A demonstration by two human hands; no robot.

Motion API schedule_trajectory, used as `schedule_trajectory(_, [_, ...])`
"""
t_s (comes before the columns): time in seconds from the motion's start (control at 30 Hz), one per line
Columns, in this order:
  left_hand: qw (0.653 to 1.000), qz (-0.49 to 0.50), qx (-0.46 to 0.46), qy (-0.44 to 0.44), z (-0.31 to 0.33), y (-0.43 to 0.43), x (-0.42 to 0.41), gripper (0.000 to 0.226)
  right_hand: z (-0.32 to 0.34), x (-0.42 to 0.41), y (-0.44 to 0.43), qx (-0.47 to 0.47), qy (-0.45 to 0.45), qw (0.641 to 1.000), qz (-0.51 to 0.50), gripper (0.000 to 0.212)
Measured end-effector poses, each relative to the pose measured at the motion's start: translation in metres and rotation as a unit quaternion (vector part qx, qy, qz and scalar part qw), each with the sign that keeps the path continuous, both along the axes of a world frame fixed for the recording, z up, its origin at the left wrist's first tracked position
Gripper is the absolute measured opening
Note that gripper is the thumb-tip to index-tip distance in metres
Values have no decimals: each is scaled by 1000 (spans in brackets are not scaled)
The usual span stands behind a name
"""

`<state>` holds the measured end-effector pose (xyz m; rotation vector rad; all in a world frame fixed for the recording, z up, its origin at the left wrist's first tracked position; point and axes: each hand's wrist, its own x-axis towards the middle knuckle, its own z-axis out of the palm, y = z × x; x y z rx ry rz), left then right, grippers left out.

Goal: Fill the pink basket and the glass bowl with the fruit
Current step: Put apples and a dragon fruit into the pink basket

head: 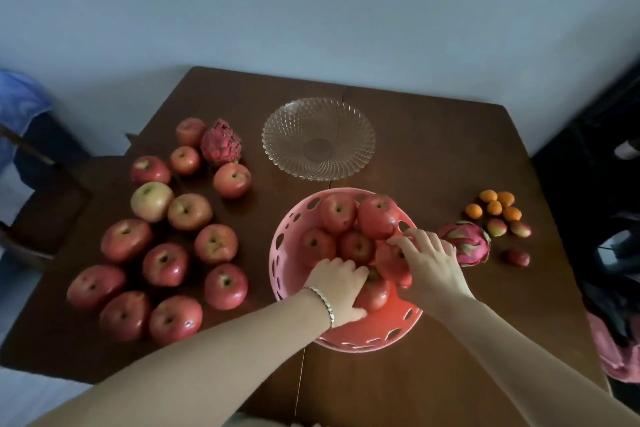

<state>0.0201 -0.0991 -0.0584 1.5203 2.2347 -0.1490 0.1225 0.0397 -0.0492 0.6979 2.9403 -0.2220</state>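
Head view: round pink plastic basket [377, 334] sits mid-worktop [433, 149], part-filled with red apples [337, 211]. Left hand [337, 288] grips the near apple [375, 293]; right hand [429, 260] curls round the right-side apple [393, 263]. Clear glass bowl [318, 139] stands just behind; loose red apples [166, 263] lie left.

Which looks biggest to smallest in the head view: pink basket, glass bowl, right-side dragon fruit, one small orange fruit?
1. pink basket
2. glass bowl
3. dragon fruit
4. small orange fruit
Basket over bowl is unsure: the basket sits nearer the camera.
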Motion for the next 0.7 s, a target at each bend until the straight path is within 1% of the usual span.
schedule_trajectory(0.07, [1000,25,-2,-4,-6,7,5,61,3,-1,0,-2,-8,1000,0,79])
schedule_trajectory(0.13, [994,100,-3,-47,-9,16,7,60,6,-1,0,-10,-16,1000,-1,79])
schedule_trajectory(0.2, [981,173,-11,-86,-12,24,12,58,6,-1,0,-13,-12,1000,-2,79])
schedule_trajectory(0.27, [973,211,-7,-94,-15,29,14,60,8,-1,0,-17,-13,1000,2,78])
schedule_trajectory(0.33, [974,208,-7,-87,-18,29,16,70,10,-1,1,-21,-28,999,2,77])
schedule_trajectory(0.4, [981,180,0,-69,-21,25,17,77,11,-2,3,-26,-26,999,-1,77])
schedule_trajectory(0.5, [988,138,36,-53,-27,18,18,75,11,-1,4,-33,-15,999,-6,77])
schedule_trajectory(0.63, [983,150,70,-75,-31,13,19,74,8,0,5,-30,-3,1000,1,75])
schedule_trajectory(0.7, [983,141,84,-78,-33,12,19,70,5,1,5,-33,4,999,10,74])
